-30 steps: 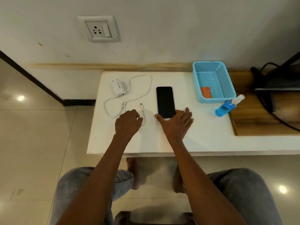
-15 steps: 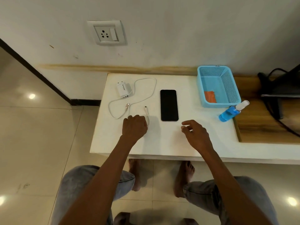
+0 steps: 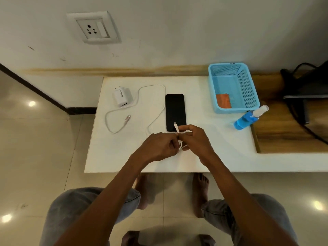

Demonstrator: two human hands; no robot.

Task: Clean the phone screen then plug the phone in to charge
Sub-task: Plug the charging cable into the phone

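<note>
Near the front edge of the white desk (image 3: 221, 157), both hands meet over the charging cable (image 3: 154, 119). Right hand (image 3: 195, 141): thumb and forefinger pinch the cable just behind its small connector (image 3: 175, 126), tip pointing away, over the near end of the phone (image 3: 175, 111). Left hand (image 3: 158, 148): fingers curled round the slack just behind, steadying it.

Phone lies flat, screen up and dark, near end beside the hands. Other cable end (image 3: 127, 118) lies loose on the desk, not in the white adapter (image 3: 122, 98). Wall socket (image 3: 94, 27) above, unused. Blue basket (image 3: 248, 89) holds an orange cloth (image 3: 224, 100); blue spray bottle (image 3: 247, 118) lies beside it.

Step in hand, as judged: seating the connector in the phone's port. To do it well:
- keep the pinch on the plug body, not the wire;
- free the left hand to pin the phone, which will likely slide on the smooth top;
- bring the plug in level with the phone's near edge; port itself not visible;
- push straight, no wiggling.

Adapter and socket links remain.
</note>
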